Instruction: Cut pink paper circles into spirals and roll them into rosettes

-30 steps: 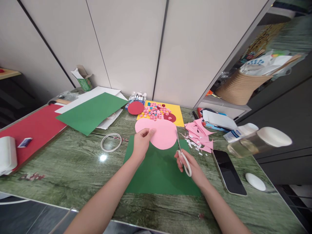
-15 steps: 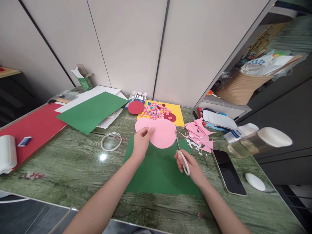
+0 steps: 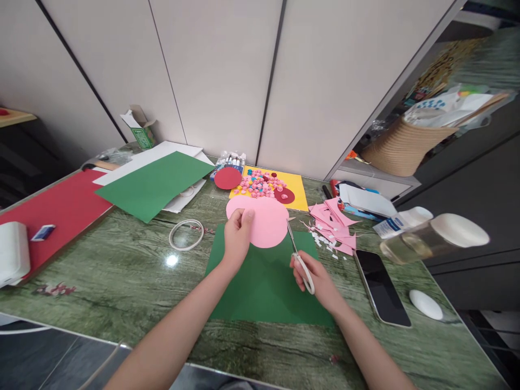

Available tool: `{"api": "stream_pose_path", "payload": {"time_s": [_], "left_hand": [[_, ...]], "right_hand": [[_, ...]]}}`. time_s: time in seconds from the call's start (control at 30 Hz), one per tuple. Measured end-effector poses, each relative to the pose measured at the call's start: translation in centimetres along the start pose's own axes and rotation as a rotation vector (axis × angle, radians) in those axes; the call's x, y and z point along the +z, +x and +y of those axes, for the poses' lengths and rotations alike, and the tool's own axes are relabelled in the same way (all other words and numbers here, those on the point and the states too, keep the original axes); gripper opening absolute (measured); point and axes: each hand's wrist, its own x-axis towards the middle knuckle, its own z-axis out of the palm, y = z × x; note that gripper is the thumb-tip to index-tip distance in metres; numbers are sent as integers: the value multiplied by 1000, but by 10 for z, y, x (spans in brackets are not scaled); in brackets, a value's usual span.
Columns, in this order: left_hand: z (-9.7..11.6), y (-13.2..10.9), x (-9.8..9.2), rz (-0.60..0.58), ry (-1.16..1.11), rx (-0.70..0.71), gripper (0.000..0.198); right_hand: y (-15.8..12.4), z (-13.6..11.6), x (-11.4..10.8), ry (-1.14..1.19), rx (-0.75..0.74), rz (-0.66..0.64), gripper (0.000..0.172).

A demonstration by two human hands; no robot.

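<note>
Between thumb and fingers, my left hand (image 3: 238, 234) pinches a rounded pink paper cutout (image 3: 268, 225) by its left part. The cutout is held up above a green sheet (image 3: 268, 287) that lies on the table. My right hand (image 3: 312, 273) is closed around the white handles of a pair of scissors (image 3: 299, 257). Their blades point up and touch or nearly touch the cutout's right edge. A small light sliver (image 3: 291, 218) shows at the blade tips. Pink paper scraps (image 3: 332, 222) with white bits lie right of the scissors.
Behind the cutout, a yellow sheet (image 3: 299, 192) carries many small pink pieces. A red disc (image 3: 228, 177) leans by some markers. Left are a tape roll (image 3: 173, 238), a green sheet (image 3: 156, 184) and a red sheet (image 3: 60, 206). A phone (image 3: 384, 287), white mouse (image 3: 426, 304) and bottle (image 3: 430, 238) stand right.
The cutout's right edge has drawn slightly left, and the scissors' tips have shifted left and a little down along it. A sliver now shows at the tips. My left hand's grip moved slightly.
</note>
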Motion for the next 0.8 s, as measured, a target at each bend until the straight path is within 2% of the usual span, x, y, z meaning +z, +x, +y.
{"api": "stream_pose_path", "payload": {"time_s": [0.17,0.8], "left_hand": [[5,-6,2,22,107,66,28],[7,-9,4,-4,123,44,28]], "right_hand": [[-1,0,1,60,-1,-22,29],[-1,2,2,55,-19,-8,29]]}}
